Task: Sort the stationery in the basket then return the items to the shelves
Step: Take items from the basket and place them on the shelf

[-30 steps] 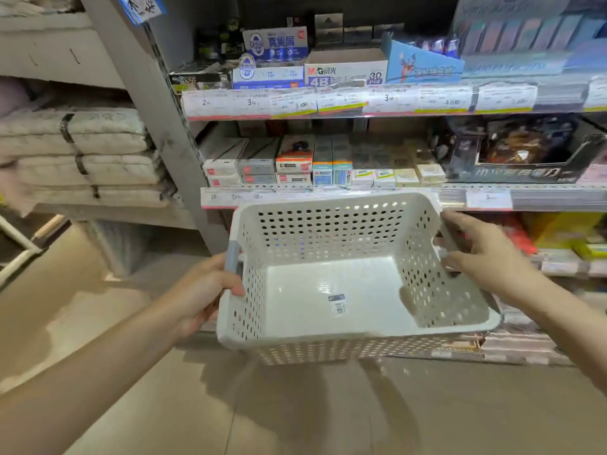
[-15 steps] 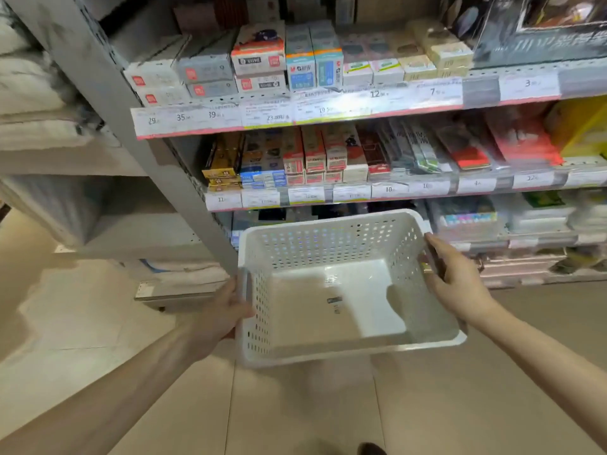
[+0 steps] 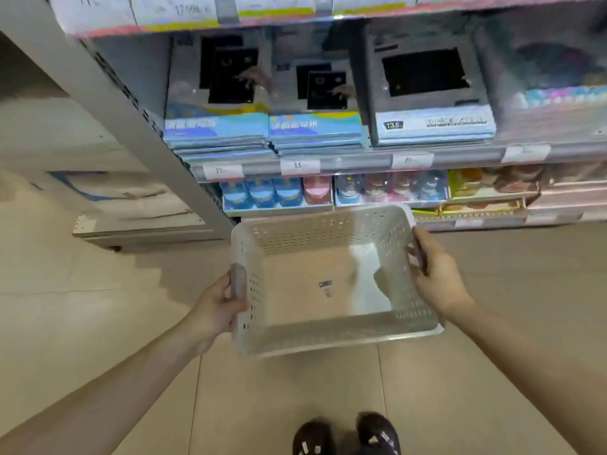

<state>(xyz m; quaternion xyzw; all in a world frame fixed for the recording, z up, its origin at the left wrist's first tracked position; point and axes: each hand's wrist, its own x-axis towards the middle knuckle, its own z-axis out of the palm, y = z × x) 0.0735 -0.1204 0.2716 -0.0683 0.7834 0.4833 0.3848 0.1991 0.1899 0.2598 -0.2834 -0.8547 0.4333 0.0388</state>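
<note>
A white perforated plastic basket (image 3: 328,336) hangs low above the floor in front of the shelves. It holds no stationery; only a small label is stuck to its bottom. My left hand (image 3: 218,307) grips the grey handle on its left side. My right hand (image 3: 438,274) grips the grey handle on its right side. The basket tilts slightly down toward its near edge.
Shelves (image 3: 361,162) with price tags carry flat boxed writing tablets (image 3: 430,93), and below them small colourful packs (image 3: 308,190). A grey slanted upright (image 3: 131,110) stands at left. Tiled floor (image 3: 98,307) lies around; my dark shoes (image 3: 345,436) show at the bottom.
My view has dropped from the upper shelves to the lowest ones and the floor. The basket has come down with both hands still on its handles.
</note>
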